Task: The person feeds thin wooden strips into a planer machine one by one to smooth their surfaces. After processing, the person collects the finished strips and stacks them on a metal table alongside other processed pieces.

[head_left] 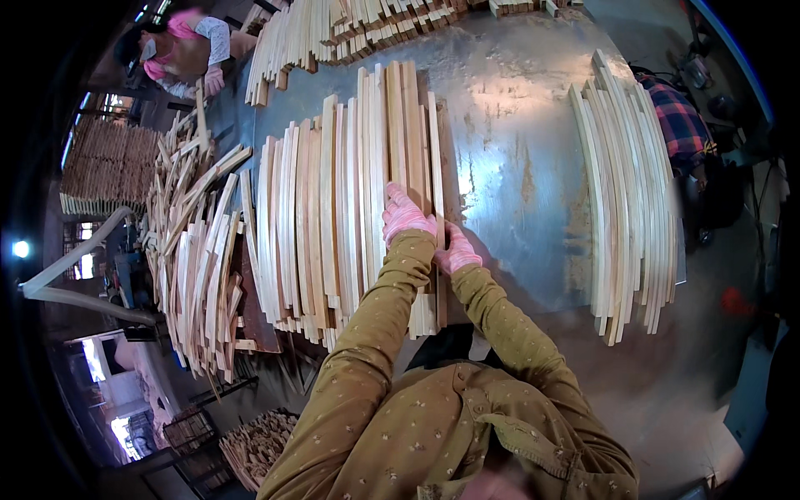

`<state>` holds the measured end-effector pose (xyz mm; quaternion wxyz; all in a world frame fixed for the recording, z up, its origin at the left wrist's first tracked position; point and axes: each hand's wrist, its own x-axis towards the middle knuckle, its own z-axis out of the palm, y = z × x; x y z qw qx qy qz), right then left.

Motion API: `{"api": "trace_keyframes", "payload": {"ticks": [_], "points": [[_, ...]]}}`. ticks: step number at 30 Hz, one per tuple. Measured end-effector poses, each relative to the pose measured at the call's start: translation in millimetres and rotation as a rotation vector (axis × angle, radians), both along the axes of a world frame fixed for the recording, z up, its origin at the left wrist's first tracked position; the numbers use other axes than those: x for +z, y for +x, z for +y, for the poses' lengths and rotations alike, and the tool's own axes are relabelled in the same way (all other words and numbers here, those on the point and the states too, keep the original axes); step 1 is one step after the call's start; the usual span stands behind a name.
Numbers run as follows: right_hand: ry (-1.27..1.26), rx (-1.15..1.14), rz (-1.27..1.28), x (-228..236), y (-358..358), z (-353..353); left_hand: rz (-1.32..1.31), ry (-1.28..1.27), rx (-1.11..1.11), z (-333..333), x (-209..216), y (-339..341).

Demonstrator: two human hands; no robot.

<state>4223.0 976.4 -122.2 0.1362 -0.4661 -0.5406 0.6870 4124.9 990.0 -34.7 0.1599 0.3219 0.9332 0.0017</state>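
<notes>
Many long, pale wooden strips (308, 225) lie side by side in a wide row on a metal table (508, 183). My left hand (407, 215), in a pink and white glove, rests on top of the strips near the row's right side, its fingers stretched forward over them. Close beside it, my right hand (458, 250), gloved the same, is at the row's right edge, closed about the outermost wooden strip (435, 158). Part of its fingers is hidden behind the wood and the left sleeve.
Another bundle of strips (621, 200) lies along the table's right edge, by a person in a plaid shirt (679, 117). More strips (333, 33) are at the far edge. A jumbled heap (196, 267) is at left; a person in pink gloves (214, 81) works beyond it.
</notes>
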Motion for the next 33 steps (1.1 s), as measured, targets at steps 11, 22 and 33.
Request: {"api": "trace_keyframes", "payload": {"ticks": [11, 22, 33], "points": [[-0.323, -0.034, 0.224, -26.9, 49.1, -2.2, -0.195, -0.169, 0.074, 3.9, 6.4, 6.8], [0.217, -0.108, -0.517, 24.5, 141.9, 33.3, -0.816, 0.618, 0.05, -53.7, -51.1, 85.0], [0.898, 0.032, -0.984, 58.2, 259.3, 30.7, -0.561, 0.271, -0.653, 6.1, -51.3, 197.0]]}}
